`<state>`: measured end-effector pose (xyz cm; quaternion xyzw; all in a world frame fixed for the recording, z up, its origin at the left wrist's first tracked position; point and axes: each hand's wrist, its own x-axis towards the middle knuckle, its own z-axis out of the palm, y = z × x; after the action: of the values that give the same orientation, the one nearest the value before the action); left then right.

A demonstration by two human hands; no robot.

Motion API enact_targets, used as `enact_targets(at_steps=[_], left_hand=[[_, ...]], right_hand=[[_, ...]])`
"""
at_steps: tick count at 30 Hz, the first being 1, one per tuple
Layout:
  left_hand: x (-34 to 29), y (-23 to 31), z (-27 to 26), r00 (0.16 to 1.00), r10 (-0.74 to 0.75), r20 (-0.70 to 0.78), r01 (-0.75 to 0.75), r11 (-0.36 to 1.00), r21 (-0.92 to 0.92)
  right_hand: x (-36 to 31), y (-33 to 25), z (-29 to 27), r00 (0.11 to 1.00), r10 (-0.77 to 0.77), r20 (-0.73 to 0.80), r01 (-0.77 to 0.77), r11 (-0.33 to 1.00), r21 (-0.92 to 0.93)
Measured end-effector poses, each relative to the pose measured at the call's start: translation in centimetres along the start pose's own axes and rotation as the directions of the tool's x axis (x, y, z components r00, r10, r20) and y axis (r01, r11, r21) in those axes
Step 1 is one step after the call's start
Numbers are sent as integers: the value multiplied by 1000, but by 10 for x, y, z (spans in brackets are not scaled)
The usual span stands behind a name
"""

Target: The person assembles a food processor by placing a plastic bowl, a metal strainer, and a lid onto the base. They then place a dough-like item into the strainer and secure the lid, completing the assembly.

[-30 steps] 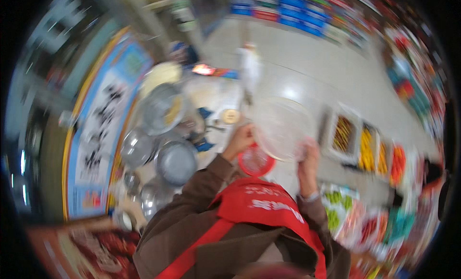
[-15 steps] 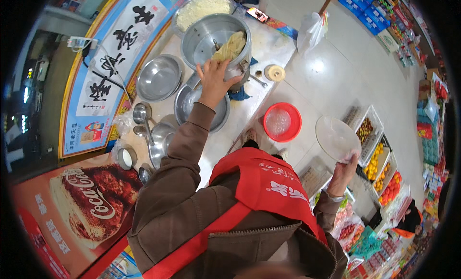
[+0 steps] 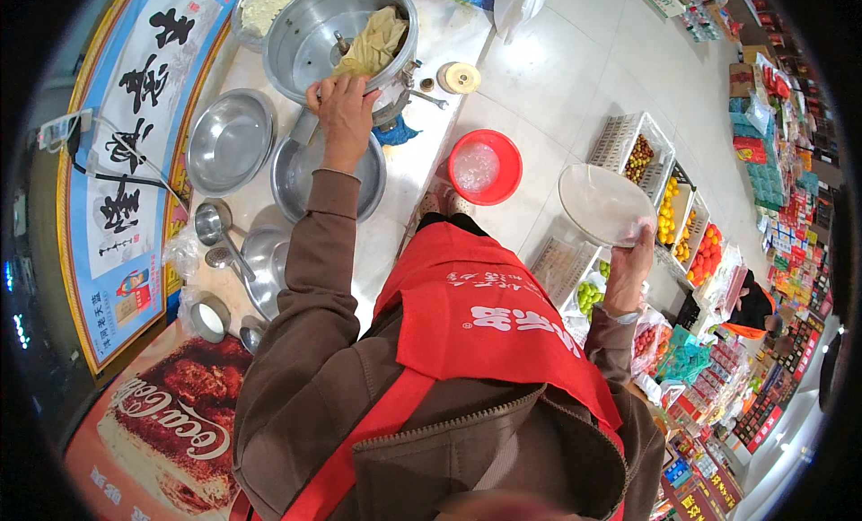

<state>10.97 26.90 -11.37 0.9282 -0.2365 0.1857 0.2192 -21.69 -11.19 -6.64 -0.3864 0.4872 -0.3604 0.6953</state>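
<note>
My left hand (image 3: 343, 117) reaches up to the near rim of a large round metal tub (image 3: 289, 32), its fingers hooked over the edge. Inside the tub, a crumpled beige cloth (image 3: 375, 41) lies against the right wall, close to my fingertips. A metal stub stands up from the tub's floor. Out to the right, my right hand (image 3: 631, 268) grips the lower edge of a round, translucent plastic lid (image 3: 603, 202), held tilted in the air. Below my left wrist sits a wide metal basin (image 3: 299, 182), partly covered by my forearm.
Another metal basin (image 3: 231, 142), a ladle (image 3: 212, 220) and a small cup of white stuff (image 3: 209, 322) stand on the table's left. A wrench (image 3: 429, 99) and a cream ring (image 3: 460, 78) lie near its right edge. On the floor are a red bucket (image 3: 485, 166) and fruit crates (image 3: 636, 144).
The view has shifted, so the table and tub sit farther left and higher. My left fingers have drawn closer together on the rim. My right hand still holds the lid.
</note>
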Motion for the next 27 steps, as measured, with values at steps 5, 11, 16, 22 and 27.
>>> enact_targets(at_steps=[5,11,16,22,27], left_hand=[[-2,-3,1,998,46,-38,-47,999,-17],[-1,-1,-2,998,38,-49,-40,999,-36],[-2,-1,-2,999,25,-42,-27,998,-54],[-2,-1,-1,997,22,-79,-29,996,-87],[-3,1,-1,996,2,-91,-13,993,-122]], right_hand=[[-9,0,-1,999,-19,31,19,1000,11],[-11,8,-6,1000,-29,5,28,997,77],[-9,9,-7,997,-25,67,20,997,79],[-4,11,6,997,-39,69,34,997,73],[4,9,34,976,-44,215,49,999,-17]])
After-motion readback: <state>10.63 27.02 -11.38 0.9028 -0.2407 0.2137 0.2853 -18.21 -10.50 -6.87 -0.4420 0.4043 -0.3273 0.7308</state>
